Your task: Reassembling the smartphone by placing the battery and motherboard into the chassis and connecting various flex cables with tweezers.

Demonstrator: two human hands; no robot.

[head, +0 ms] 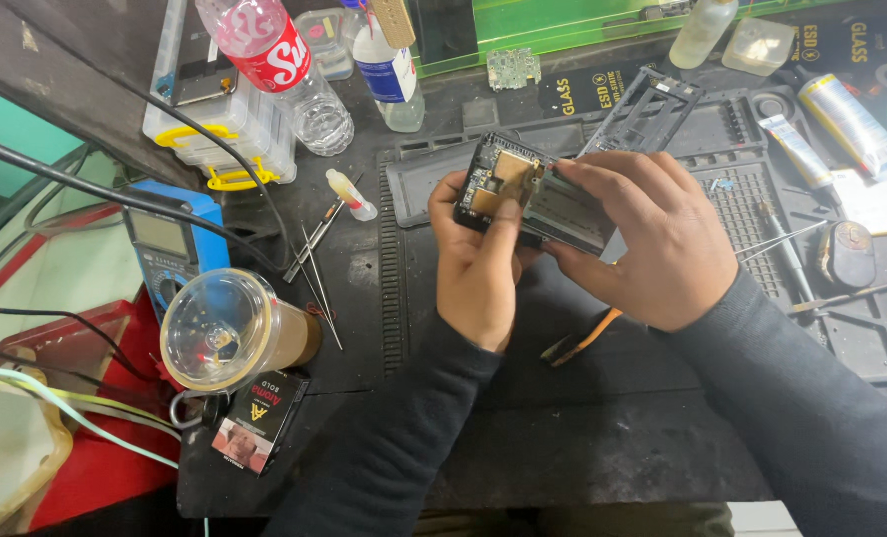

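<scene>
1. Black and gold, the opened rectangular phone body (pixel 523 194) is being held above the dark grey ridged work mat (pixel 483 328), with both hands closing on it from either side.
2. The left hand (pixel 478 264) is gripping the phone's near end, its thumb pressing over the gold-coloured plate and its fingers curling tight around the edge.
3. The right hand (pixel 647 239) is clasping the far side, its fingers lying narrow and flat along the top edge of the phone.
4. An orange-handled tool (pixel 583 338) is lying on the mat just below the right hand.
5. A loose black plastic phone frame (pixel 647 104) is resting on the mat beyond the hands.
6. Thin metal tweezers (pixel 309 254) and a small clear dropper bottle (pixel 352 195) are lying to the left of the hands.
7. A clear plastic cup of brown drink with a domed lid (pixel 234 333) is standing near the mat's left edge, just beside a blue handheld meter (pixel 175 249).
8. A clear plastic bottle with a red label (pixel 284 70) is lying further back, against a clear plastic parts box with yellow clasps (pixel 219 129).
</scene>
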